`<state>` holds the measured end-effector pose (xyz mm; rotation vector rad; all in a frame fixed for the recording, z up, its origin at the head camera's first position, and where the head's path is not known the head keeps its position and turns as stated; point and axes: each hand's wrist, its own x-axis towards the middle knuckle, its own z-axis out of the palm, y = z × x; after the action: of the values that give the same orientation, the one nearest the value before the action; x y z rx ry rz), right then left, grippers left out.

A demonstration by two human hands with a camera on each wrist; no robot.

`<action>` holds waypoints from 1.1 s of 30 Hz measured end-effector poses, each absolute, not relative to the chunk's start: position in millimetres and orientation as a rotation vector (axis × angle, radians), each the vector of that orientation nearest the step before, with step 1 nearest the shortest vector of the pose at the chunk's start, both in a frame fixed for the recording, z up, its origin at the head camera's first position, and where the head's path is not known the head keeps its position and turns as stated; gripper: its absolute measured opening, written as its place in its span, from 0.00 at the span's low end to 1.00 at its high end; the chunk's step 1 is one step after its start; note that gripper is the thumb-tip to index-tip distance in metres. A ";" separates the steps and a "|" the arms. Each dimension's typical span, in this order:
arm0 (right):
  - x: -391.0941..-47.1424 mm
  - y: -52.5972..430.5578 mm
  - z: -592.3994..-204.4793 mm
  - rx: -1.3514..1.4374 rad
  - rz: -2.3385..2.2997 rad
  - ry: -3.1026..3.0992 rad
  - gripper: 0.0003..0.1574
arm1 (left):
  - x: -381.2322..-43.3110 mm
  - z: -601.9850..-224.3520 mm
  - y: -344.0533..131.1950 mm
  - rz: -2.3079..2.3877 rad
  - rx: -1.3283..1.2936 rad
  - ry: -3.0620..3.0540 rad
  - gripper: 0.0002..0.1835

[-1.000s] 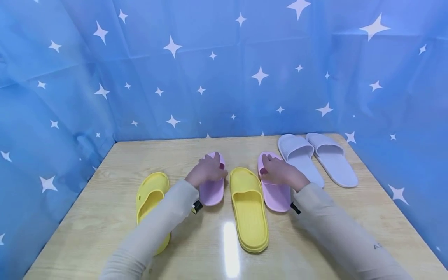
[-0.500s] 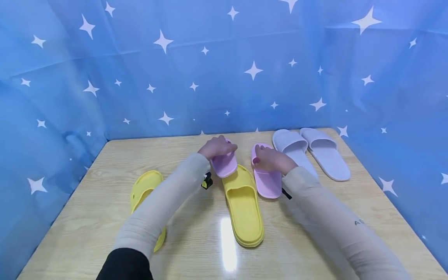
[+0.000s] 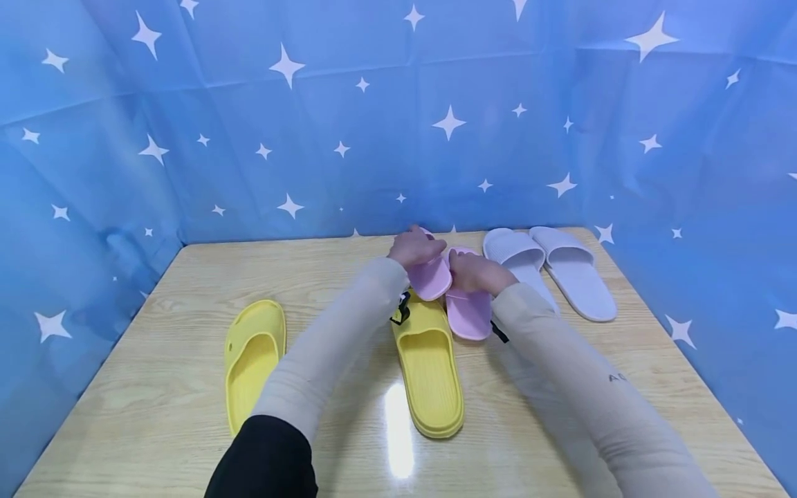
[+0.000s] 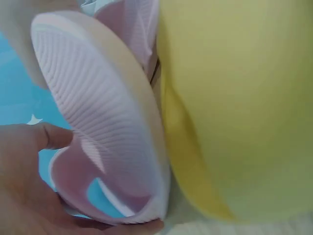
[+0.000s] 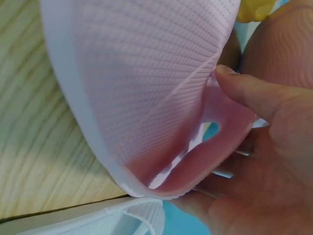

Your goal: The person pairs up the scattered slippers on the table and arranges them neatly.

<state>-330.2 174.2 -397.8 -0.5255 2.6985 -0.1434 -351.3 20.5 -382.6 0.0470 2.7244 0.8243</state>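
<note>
My left hand [image 3: 415,249] grips a pink slipper [image 3: 431,282] by its toe strap, over the toe end of a yellow slipper [image 3: 432,373]. In the left wrist view, that pink slipper [image 4: 98,93] is tilted, the thumb on its ribbed footbed side and fingers around the strap. A second pink slipper [image 3: 469,317] lies just right of it, its strap held by my right hand [image 3: 478,272]. The right wrist view has the thumb at the strap's edge of this pink slipper [image 5: 142,88], fingers along its outside. Both hands partly hide the straps.
Two pale lavender slippers [image 3: 582,283] lie side by side at the back right, close to my right hand. Another yellow slipper [image 3: 254,360] lies on the left, partly behind my left sleeve. The wooden table [image 3: 156,387] ends at a blue starred curtain [image 3: 373,124].
My left hand has lifted its pink slipper and carried it right, across the yellow slipper's toe, up beside the other pink one. The right hand has tightened around its slipper's strap. The view has shifted slightly.
</note>
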 end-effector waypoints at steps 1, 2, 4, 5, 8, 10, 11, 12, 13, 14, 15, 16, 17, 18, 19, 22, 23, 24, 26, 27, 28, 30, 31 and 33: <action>-331.5 174.6 -397.7 -0.517 -0.137 2.693 0.46 | -355.3 -386.6 23.7 0.827 0.024 2.733 0.44; -332.9 174.6 -397.6 -0.505 -0.140 2.687 0.46 | -355.6 -388.2 25.7 0.850 0.002 2.741 0.45; -336.0 175.2 -396.9 -0.492 -0.139 2.681 0.44 | -357.4 -391.7 29.2 0.896 -0.021 2.755 0.47; -337.6 175.8 -396.4 -0.487 -0.144 2.678 0.43 | -356.5 -391.7 30.1 0.924 -0.019 2.765 0.47; -342.5 178.2 -396.5 -0.492 -0.158 2.676 0.42 | -355.1 -394.3 32.2 1.020 -0.046 2.774 0.49; -345.1 180.1 -397.0 -0.489 -0.177 2.673 0.42 | -355.8 -396.7 33.1 1.069 -0.074 2.765 0.50; -346.0 180.9 -397.2 -0.486 -0.183 2.673 0.42 | -355.7 -397.5 33.3 1.091 -0.086 2.762 0.50; -346.8 181.4 -397.4 -0.477 -0.187 2.674 0.42 | -355.6 -398.0 33.3 1.106 -0.092 2.759 0.51; -347.5 181.7 -397.6 -0.467 -0.193 2.672 0.42 | -355.2 -398.2 33.2 1.111 -0.091 2.759 0.51; -348.3 181.6 -397.9 -0.458 -0.196 2.671 0.42 | -354.8 -398.1 33.0 1.109 -0.089 2.762 0.52; -348.9 181.4 -398.2 -0.450 -0.198 2.669 0.43 | -354.2 -397.9 32.7 1.099 -0.082 2.768 0.52; -349.2 181.0 -398.5 -0.435 -0.202 2.664 0.43 | -355.8 -398.9 32.8 1.071 -0.084 2.772 0.53; -349.4 180.4 -398.8 -0.421 -0.206 2.659 0.43 | -355.8 -398.6 32.7 1.053 -0.083 2.780 0.54; -349.5 179.7 -399.1 -0.412 -0.208 2.655 0.43 | -355.7 -398.2 32.6 1.034 -0.081 2.786 0.54; -349.7 179.0 -399.3 -0.411 -0.212 2.654 0.44 | -355.8 -397.8 32.6 1.007 -0.079 2.787 0.55; -349.9 177.6 -400.2 -0.411 -0.219 2.651 0.47 | -357.5 -397.8 32.9 0.927 -0.077 2.800 0.55; -350.2 177.3 -400.5 -0.411 -0.221 2.653 0.48 | -356.4 -397.0 32.4 0.918 -0.071 2.803 0.55; -350.4 177.0 -400.7 -0.417 -0.226 2.655 0.49 | -357.4 -397.6 31.8 0.894 -0.064 2.802 0.54; -352.0 177.2 -401.4 -0.415 -0.238 2.648 0.50 | -360.6 -399.1 29.7 0.827 -0.049 2.801 0.53; -352.0 177.3 -400.6 -0.407 -0.249 2.641 0.52 | -361.8 -399.5 28.2 0.799 -0.038 2.794 0.53; -352.7 177.4 -400.3 -0.398 -0.253 2.635 0.52 | -362.9 -400.1 27.1 0.763 -0.028 2.791 0.52; -354.4 178.0 -399.4 -0.403 -0.247 2.631 0.51 | -365.0 -401.3 25.3 0.697 0.004 2.787 0.52; -355.2 178.2 -398.8 -0.401 -0.238 2.629 0.51 | -365.6 -402.0 25.3 0.661 0.016 2.788 0.52; -355.9 177.5 -397.2 -0.390 -0.229 2.622 0.51 | -365.9 -404.0 26.3 0.611 0.037 2.797 0.50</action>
<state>-355.9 177.5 -397.2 -0.3902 2.6217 -0.2290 -365.9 26.3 -404.0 0.0366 2.7972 0.6111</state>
